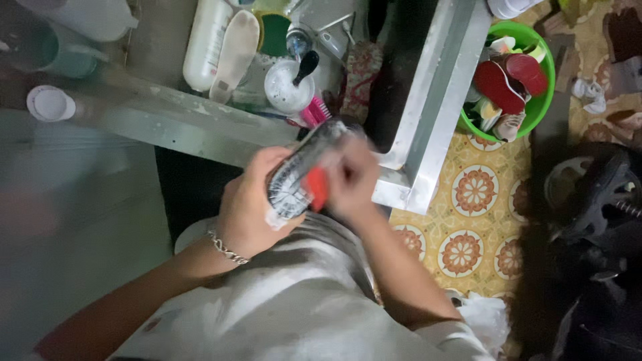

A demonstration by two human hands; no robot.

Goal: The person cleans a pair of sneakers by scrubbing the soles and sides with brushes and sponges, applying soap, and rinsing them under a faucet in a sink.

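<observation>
My left hand (pixel 249 207) grips a dark shoe (pixel 301 170) with a pale, wet-looking sole edge, holding it over my lap. My right hand (pixel 351 177) is blurred and closed around a red brush (pixel 317 187) that presses against the shoe's side. A silver bracelet (pixel 226 249) hangs on my left wrist. I sit with pale cloth over my knees (pixel 287 294).
A metal frame table (pixel 428 113) stands ahead with a white bottle (pixel 206 41), a shoe insole (pixel 235 53), a white cup with a black spoon (pixel 289 85) and a pink brush (pixel 314 110). A green basin (pixel 540 100) of shoes sits right on patterned floor. Dark weights (pixel 602 194) lie far right.
</observation>
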